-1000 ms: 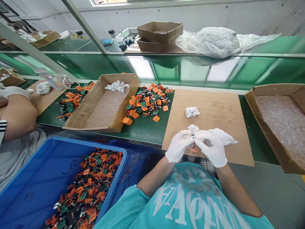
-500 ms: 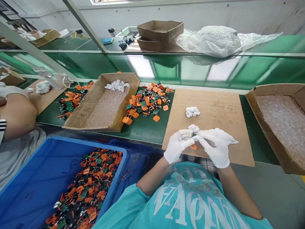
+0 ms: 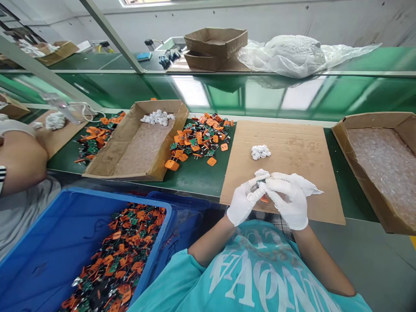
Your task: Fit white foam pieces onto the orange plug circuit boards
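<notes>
In front of my chest, both hands wear white gloves and meet over the cardboard sheet [image 3: 299, 143]. My left hand [image 3: 243, 200] pinches a small orange plug part with a circuit board [image 3: 264, 199], mostly covered by the gloves. The fingers of my right hand [image 3: 289, 199] are closed on the same part from the other side. Just beyond the fingertips is a white putty-like lump [image 3: 261, 172]. A white cloth or crumpled white sheet [image 3: 308, 185] lies by my right hand. Farther back on the cardboard sits a small heap of white lumps [image 3: 260, 151].
Left of the cardboard lies a pile of orange plug parts [image 3: 203, 136], beside a cardboard tray [image 3: 130, 138] with white lumps. A blue bin [image 3: 74, 193] of such parts stands lower left. Another box [image 3: 373, 169] is at right. A co-worker's arm [image 3: 24, 151] shows far left.
My right fingers have moved inward and closed over the part, so less of the circuit board and orange piece shows. The whole view has shifted slightly.
</notes>
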### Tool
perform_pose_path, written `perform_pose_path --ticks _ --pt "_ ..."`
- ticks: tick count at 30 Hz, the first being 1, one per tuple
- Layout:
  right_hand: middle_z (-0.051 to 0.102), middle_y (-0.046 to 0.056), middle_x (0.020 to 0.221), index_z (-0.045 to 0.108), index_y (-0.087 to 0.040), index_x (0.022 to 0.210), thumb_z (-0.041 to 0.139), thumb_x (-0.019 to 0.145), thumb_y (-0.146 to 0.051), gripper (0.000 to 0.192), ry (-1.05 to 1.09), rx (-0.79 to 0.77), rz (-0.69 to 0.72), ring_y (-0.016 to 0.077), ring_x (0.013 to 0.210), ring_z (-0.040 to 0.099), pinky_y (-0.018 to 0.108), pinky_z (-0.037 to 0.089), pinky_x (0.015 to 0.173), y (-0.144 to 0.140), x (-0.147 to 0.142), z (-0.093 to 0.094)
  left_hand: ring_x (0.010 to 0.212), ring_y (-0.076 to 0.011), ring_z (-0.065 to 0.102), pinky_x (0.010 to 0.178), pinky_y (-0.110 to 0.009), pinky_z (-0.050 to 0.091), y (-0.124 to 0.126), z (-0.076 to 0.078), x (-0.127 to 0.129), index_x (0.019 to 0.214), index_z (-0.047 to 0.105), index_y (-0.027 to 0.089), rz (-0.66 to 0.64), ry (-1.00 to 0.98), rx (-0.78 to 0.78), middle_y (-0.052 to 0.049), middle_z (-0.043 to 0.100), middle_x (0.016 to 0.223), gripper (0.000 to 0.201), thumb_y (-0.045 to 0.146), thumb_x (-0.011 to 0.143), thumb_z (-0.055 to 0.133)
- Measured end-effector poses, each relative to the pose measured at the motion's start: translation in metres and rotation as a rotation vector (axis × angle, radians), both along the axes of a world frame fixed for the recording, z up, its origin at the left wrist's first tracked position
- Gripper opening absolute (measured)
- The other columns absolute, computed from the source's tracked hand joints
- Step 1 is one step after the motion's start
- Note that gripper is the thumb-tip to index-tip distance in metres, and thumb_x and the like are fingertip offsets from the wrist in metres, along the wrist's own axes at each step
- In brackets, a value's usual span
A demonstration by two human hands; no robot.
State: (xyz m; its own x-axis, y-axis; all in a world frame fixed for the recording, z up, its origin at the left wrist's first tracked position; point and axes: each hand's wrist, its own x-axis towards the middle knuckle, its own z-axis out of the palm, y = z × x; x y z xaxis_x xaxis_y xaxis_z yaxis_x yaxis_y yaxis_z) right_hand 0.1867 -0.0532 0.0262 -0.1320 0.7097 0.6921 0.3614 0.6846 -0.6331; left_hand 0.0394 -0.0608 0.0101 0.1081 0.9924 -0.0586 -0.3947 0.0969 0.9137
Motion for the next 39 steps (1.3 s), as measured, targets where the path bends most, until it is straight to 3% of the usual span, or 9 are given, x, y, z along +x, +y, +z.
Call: perform_pose_path --ticks 4,7,10,13,19,24,28,33,39 --pt "0.071 0.005 0.107 0.068 -0.026 0.097 0.067 0.087 -0.019 0.012 0.088 -0.126 0.111 0.0232 0.112 0.066 0.043 0.057 0.096 0.003 0.004 0.004 0.078 -0.0175 0.069 0.071 -0.027 0.057 0.003 0.005 -0.007 0.101 0.075 0.014 -0.071 0.090 -0.041 -0.009 0.075 0.093 0.050 0.054 0.072 0.079" --pt "0.070 0.005 0.120 0.064 -0.029 0.115 0.064 0.090 -0.023 0.025 -0.116 -0.205 0.232 0.0238 0.112 0.066 0.043 0.055 0.097 0.004 0.012 0.011 0.058 -0.0156 0.065 0.056 -0.026 0.052 0.010 0.005 -0.012 0.081 0.071 0.010 -0.239 0.041 -0.113 -0.007 0.070 0.071 0.059 0.067 0.067 0.076" --pt "0.073 0.004 0.114 0.061 -0.029 0.125 0.061 0.092 -0.025 0.033 -0.253 -0.158 0.260 0.0218 0.102 0.070 0.038 0.057 0.089 0.006 0.018 0.015 0.049 -0.0160 0.061 0.047 -0.026 0.048 0.017 0.000 -0.011 0.069 0.064 0.010 -0.393 -0.054 -0.182 -0.007 0.065 0.063 0.065 0.072 0.059 0.077" --pt "0.074 0.004 0.106 0.066 -0.027 0.114 0.062 0.091 -0.023 0.024 -0.194 -0.081 0.186 0.0208 0.098 0.071 0.037 0.057 0.087 0.006 0.018 0.014 0.043 -0.0127 0.054 0.044 -0.025 0.045 0.019 -0.010 -0.002 0.064 0.059 0.012 -0.350 -0.149 -0.222 -0.003 0.058 0.054 0.061 0.071 0.063 0.074" --pt "0.072 0.007 0.109 0.064 -0.026 0.117 0.068 0.087 -0.022 0.031 -0.055 -0.050 -0.068 0.0242 0.102 0.070 0.043 0.058 0.089 0.002 0.006 -0.001 0.102 -0.0233 0.067 0.087 -0.036 0.056 -0.001 -0.016 0.019 0.117 0.064 0.019 -0.072 -0.392 -0.178 -0.009 0.068 0.118 0.059 0.059 0.075 0.071" --pt "0.067 0.011 0.120 0.061 -0.026 0.126 0.068 0.086 -0.026 0.040 -0.232 0.206 -0.212 0.0302 0.119 0.062 0.049 0.055 0.095 0.002 -0.004 -0.005 0.115 -0.0249 0.062 0.104 -0.037 0.047 0.001 -0.006 0.021 0.114 0.068 0.017 0.120 0.166 0.117 -0.012 0.069 0.119 0.064 0.071 0.089 0.046" --pt "0.064 0.010 0.125 0.062 -0.026 0.120 0.066 0.087 -0.022 0.033 -0.153 0.179 -0.082 0.0287 0.125 0.059 0.048 0.054 0.099 0.003 -0.006 -0.006 0.097 -0.0241 0.068 0.089 -0.035 0.052 0.008 -0.007 0.016 0.103 0.070 0.017 0.215 0.471 0.243 -0.013 0.073 0.102 0.069 0.072 0.093 0.030" --pt "0.068 0.006 0.108 0.061 -0.025 0.104 0.069 0.085 -0.016 0.023 0.144 -0.058 0.012 0.0222 0.110 0.066 0.042 0.056 0.094 -0.001 -0.014 -0.012 0.069 -0.0215 0.063 0.072 -0.032 0.048 0.011 -0.008 0.011 0.072 0.067 0.022 0.242 0.586 0.317 -0.009 0.070 0.073 0.065 0.076 0.089 0.034" --pt "0.065 0.002 0.097 0.056 -0.025 0.095 0.066 0.089 -0.032 0.013 0.357 -0.362 0.206 0.0122 0.059 0.062 0.029 0.054 0.052 -0.005 -0.016 -0.003 0.048 -0.0157 0.048 0.059 -0.029 0.039 0.007 0.006 0.008 0.052 0.052 0.023 0.065 0.560 0.276 -0.003 0.052 0.044 0.072 0.077 0.091 0.023"
